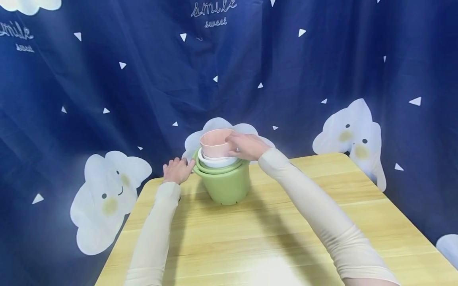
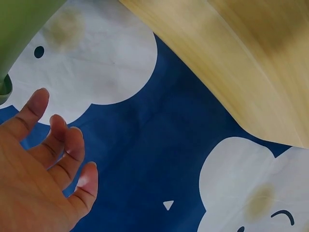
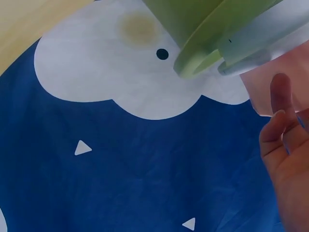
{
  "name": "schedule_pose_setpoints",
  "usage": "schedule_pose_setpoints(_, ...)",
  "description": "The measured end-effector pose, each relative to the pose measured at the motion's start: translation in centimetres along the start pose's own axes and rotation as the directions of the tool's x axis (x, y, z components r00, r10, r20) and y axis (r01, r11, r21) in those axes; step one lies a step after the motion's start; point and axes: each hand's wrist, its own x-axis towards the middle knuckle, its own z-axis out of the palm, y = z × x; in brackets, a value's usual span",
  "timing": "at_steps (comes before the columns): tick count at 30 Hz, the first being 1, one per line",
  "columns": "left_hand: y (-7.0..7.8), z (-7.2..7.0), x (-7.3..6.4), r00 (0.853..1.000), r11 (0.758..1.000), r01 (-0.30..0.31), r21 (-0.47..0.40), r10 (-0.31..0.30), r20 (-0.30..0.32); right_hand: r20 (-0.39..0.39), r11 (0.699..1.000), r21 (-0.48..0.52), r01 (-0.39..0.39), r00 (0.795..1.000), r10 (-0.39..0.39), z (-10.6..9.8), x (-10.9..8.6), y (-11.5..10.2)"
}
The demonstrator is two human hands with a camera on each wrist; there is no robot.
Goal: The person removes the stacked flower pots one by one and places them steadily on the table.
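Note:
A stack of nested flowerpots stands at the far side of the table. Its outer green pot [image 1: 227, 186] has another green rim showing inside it. White pot rims [image 1: 219, 162] rise above that, and a pink pot [image 1: 214, 150] sits topmost, its mouth upward. My right hand [image 1: 248, 146] pinches the pink pot's right edge; in the right wrist view, fingertips [image 3: 281, 87] lie against its pink wall. Beside the green pot's left rim is my left hand [image 1: 177, 170], thumb at the rim. Its other fingers are spread and loosely bent in the left wrist view.
The pots rest on a light wooden table [image 1: 222, 238], close to its far edge. Right behind that edge hangs a dark blue curtain [image 1: 157, 87] printed with white clouds and triangles. Both sleeved forearms reach across the tabletop.

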Motion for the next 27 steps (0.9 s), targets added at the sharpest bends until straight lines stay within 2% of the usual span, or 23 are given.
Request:
schedule_pose_setpoints(9, -0.06, -0.07, 0.03, 1.000, 1.000, -0.011, 0.002, 0.011, -0.002, 0.009, 0.998, -0.064, 0.011, 1.000, -0.010, 0.39, 0.60, -0.13)
schedule_pose_setpoints(16, -0.04, 0.19, 0.13, 1.000, 1.000, -0.007, 0.005, 0.007, -0.005, 0.007, 0.997, -0.082, 0.006, 1.000, -0.006, 0.35, 0.66, -0.04)
schedule_pose_setpoints(27, 0.00, 0.02, -0.18, 1.000, 1.000, 0.008, -0.001, -0.008, -0.007, -0.008, 0.993, -0.107, 0.043, 0.999, -0.044, 0.54, 0.97, 0.01)
